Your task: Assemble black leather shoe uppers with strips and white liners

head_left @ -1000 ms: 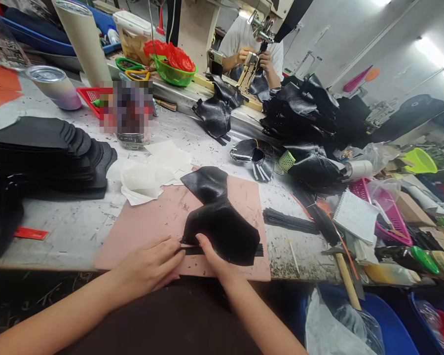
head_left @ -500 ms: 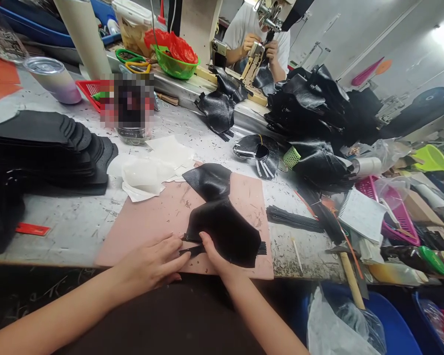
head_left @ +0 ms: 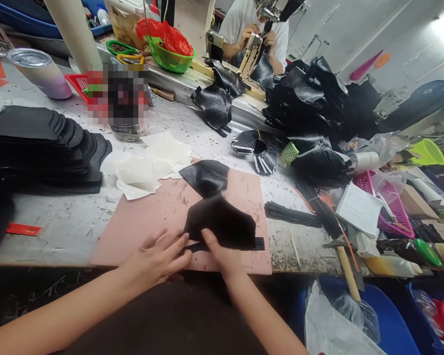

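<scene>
Where the pale pink rectangular cutting mat [head_left: 151, 217] meets the near edge of the scuffed grey worktable [head_left: 70, 222], at lower centre of the frame, both hands work on one item. This is a black, glossy, bow-shaped leather piece [head_left: 222, 224] lying flat on the mat, with a narrow black strip [head_left: 196, 246] running along its lower edge.

The left hand [head_left: 157, 256] lies palm down with fingers extended and slightly spread, fingertips touching the strip's left end. The right hand [head_left: 222, 254] has its thumb set on the leather's lower edge above the strip. Its other fingers are hidden, so a pinch cannot be confirmed. The frame is slightly blurred here.

Surroundings:
- Loose white sheet offcuts [head_left: 140, 170] sit just beyond the mat's upper left corner.
- A stack of flat black cut panels [head_left: 40, 143] fills the left of the frame.
- A bundle of thin black strips [head_left: 288, 214] lies right of the mat.
- A wooden-handled hammer [head_left: 346, 273] overhangs the table edge at lower right.
- A co-worker's hands [head_left: 249, 34] are at a sewing machine, top centre.

Risks, as judged:
- The strip may creep out of line with the edge, because only fingertip contact holds it on glossy leather.
- The leather sits close to the mat's near edge, so a sideways push could slide it off.
- The overhanging hammer could be knocked down by an elbow.
</scene>
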`<state>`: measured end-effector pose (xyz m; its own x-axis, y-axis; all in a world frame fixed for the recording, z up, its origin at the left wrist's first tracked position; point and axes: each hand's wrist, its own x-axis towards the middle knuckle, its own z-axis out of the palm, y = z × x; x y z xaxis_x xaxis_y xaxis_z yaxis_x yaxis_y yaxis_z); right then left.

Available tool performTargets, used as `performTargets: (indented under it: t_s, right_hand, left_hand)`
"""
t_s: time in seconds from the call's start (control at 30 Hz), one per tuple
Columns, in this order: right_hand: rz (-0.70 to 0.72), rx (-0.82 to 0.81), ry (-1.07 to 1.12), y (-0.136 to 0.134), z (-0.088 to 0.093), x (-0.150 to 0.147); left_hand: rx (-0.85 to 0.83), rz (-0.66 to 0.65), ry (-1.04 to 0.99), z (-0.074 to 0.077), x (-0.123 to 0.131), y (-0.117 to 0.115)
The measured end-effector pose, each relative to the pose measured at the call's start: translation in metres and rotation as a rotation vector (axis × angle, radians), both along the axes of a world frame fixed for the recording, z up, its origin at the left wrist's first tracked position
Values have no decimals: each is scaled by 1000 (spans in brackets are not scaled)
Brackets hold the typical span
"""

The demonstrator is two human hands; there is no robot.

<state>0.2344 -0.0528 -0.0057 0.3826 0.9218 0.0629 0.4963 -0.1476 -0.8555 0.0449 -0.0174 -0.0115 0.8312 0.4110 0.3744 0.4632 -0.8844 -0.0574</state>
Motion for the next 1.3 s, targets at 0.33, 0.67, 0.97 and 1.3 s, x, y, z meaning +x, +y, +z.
performTargets:
  t_s: [0.33, 0.67, 0.97, 1.3]
  right_hand:
    - [8, 72, -204, -10, 16, 32]
    - [22, 135, -250, -15, 8, 29]
    - [34, 155, -271, -20, 2, 29]
    - [53, 143, -287, -20, 3, 30]
  left_hand:
    - [4, 43, 54, 8, 6, -3]
    - [-58, 86, -46, 3, 15, -4]
    - [5, 39, 88, 8, 26, 1]
    - [54, -89, 93, 12, 42, 4]
